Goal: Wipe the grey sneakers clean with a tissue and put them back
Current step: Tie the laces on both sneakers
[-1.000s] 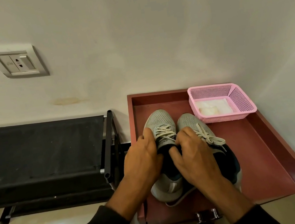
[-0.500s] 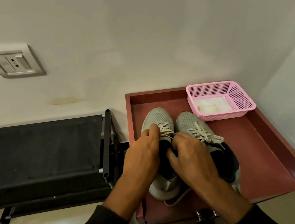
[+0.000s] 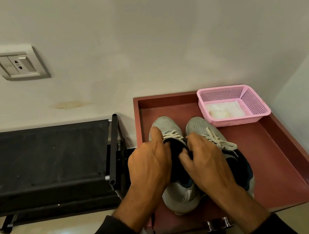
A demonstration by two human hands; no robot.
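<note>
Both hands [image 3: 174, 159] grip left sneaker [image 3: 176, 174] collar, on red tray [image 3: 275, 162].

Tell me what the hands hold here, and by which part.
Both hands grip the left grey sneaker at its dark collar opening: the left hand on its left side, the right hand on its right side. No tissue is visible in either.

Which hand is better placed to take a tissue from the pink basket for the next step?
Probably the right hand. The pink basket with the tissue sits on the right side of the red tray, nearer to it. The left hand would have to cross both sneakers.
</note>
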